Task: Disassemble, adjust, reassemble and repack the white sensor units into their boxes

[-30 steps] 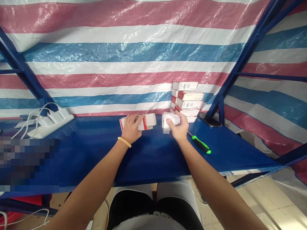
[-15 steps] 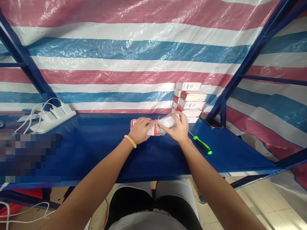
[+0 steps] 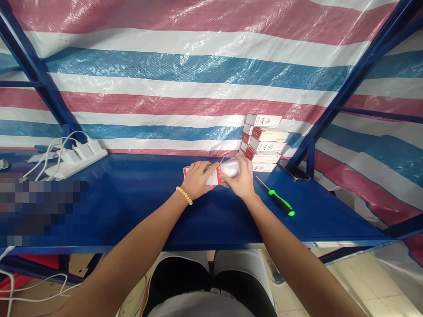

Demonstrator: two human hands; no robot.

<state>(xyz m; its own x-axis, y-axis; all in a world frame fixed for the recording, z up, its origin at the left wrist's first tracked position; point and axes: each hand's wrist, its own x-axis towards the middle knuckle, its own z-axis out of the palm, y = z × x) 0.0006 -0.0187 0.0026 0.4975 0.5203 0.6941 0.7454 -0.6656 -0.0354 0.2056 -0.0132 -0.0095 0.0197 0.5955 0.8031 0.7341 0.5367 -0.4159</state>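
Observation:
My left hand is closed round a small red-and-white cardboard box that lies lengthwise above the blue table. At the box's right end, my right hand grips a white item in clear plastic wrap. The wrapped item meets the box's end, and part of it is hidden by my fingers. I cannot tell how far inside the box it sits. Right of my right hand lies a screwdriver with a green and black handle.
Behind my right hand several similar boxes are stacked against the striped sheet. A phone lies to their right. At the left stands a white power strip with plugs and cables. Blue frame posts rise at both sides of the table.
My right hand has moved closer to my left, bringing the wrapped item nearer the box, so less of it shows. The whole view has shifted slightly.

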